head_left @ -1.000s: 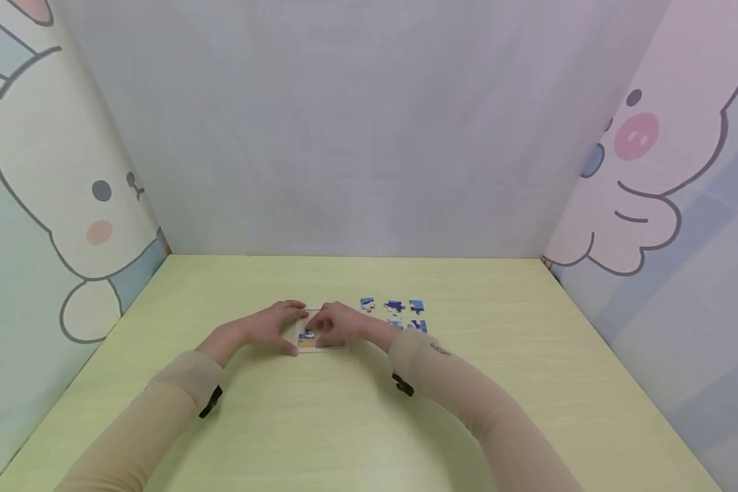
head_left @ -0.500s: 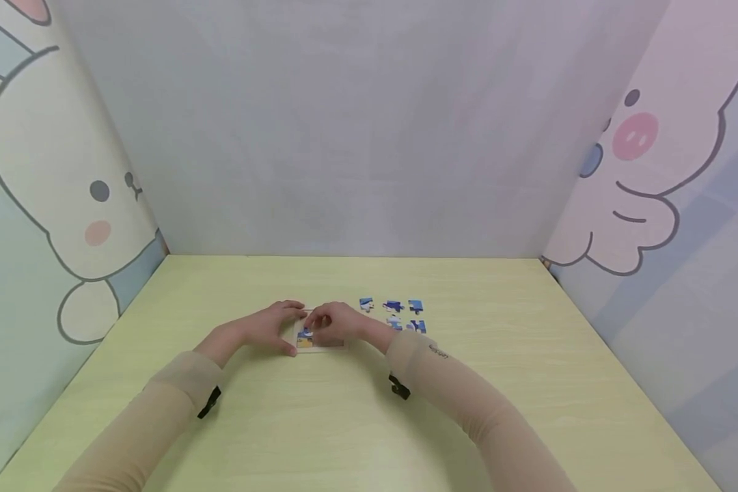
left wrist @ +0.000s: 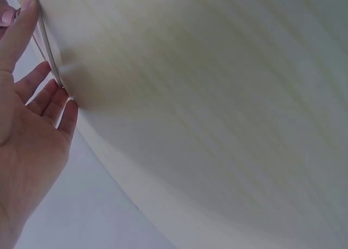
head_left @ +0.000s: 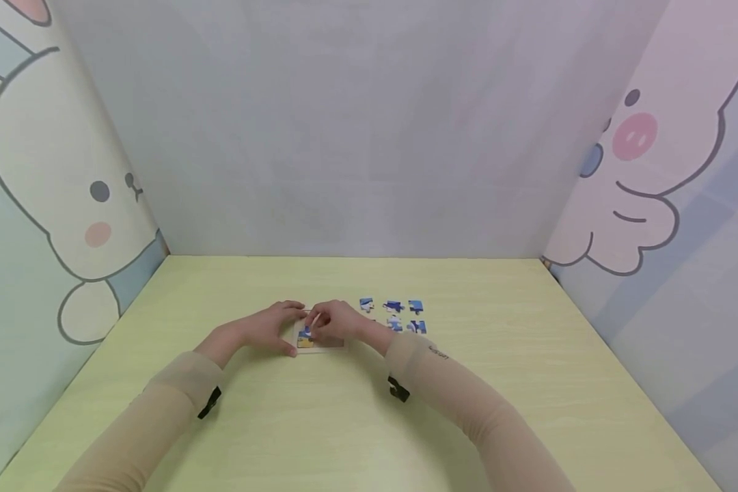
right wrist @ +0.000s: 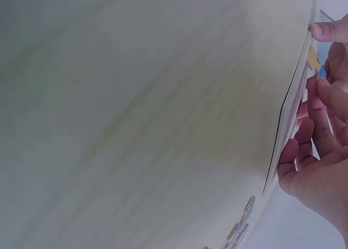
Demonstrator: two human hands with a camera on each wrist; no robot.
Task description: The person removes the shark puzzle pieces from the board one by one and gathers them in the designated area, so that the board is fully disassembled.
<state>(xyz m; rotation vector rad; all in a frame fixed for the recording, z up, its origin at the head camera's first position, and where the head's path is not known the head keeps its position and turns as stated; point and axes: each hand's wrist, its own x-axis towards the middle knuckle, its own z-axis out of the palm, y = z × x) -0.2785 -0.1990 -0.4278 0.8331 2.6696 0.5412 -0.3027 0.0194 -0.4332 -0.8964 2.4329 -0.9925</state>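
Observation:
A shallow pale puzzle tray (head_left: 320, 351) lies flat on the table. My left hand (head_left: 269, 329) spans its left side, thumb at the near corner and fingertips along the far edge, as the left wrist view also shows. Over the tray, my right hand (head_left: 337, 321) pinches a small blue puzzle piece (right wrist: 322, 72) between thumb and forefinger. Blue-and-yellow pieces (head_left: 305, 343) sit in the tray's near left part. The right hand covers much of the tray's middle and right side.
Several loose blue-and-white jigsaw pieces (head_left: 394, 306) lie on the table (head_left: 369, 424) to the right of the tray, partly behind the right wrist. A pale curtain (head_left: 357, 137) stands behind the table, with cartoon-printed cloth at both sides.
My right hand's fingers have shifted slightly within the tray's left part, uncovering a little more of the set pieces. The left hand stays at the tray's left side.

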